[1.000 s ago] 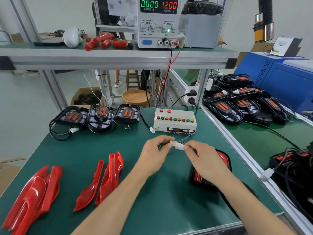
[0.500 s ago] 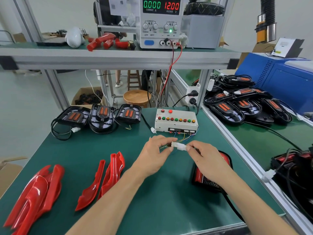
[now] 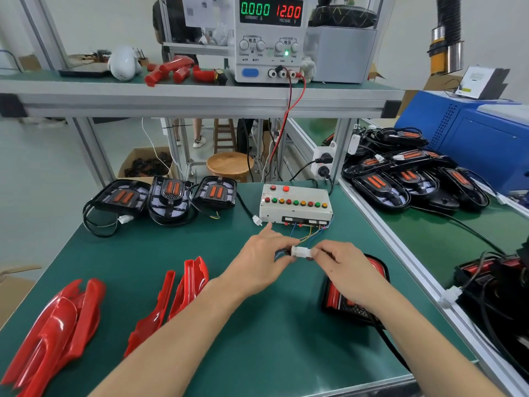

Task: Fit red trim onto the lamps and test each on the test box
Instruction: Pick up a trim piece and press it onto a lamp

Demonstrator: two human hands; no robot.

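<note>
At the far left of the green matted surface (image 3: 137, 253) lies a heap of glossy red plastic trim pieces (image 3: 54, 333), and just to its right a second, smaller cluster of the same red trim (image 3: 177, 296), all loose and not yet fitted. Behind them, along the back edge, three black lamp housings with orange light bars (image 3: 169, 196) sit side by side, bare of trim, their cables and white plugs lying free. These look like the work still waiting.

In the middle, the left hand (image 3: 257, 265) pinches one end of a white plastic connector pair (image 3: 300, 251) with curled fingers (image 3: 282, 247), and the right hand (image 3: 343, 270) pinches the other end in the same way. The two halves meet between the hands, just in front of the cream test box with its row of coloured buttons (image 3: 294, 204), whose thin coloured wires run down to the left-hand half. Whether the halves are fully seated cannot be told.

Under the right forearm rests a black lamp already carrying red trim (image 3: 355, 296), so its fitting seems done and its test is in hand. The power supply on the shelf (image 3: 270, 38) reads zero current at twelve volts, which suggests the lamp draws nothing yet. Further right, on the neighbouring bench, a pile of untrimmed black lamps (image 3: 412, 173) lies tangled in cables.
</note>
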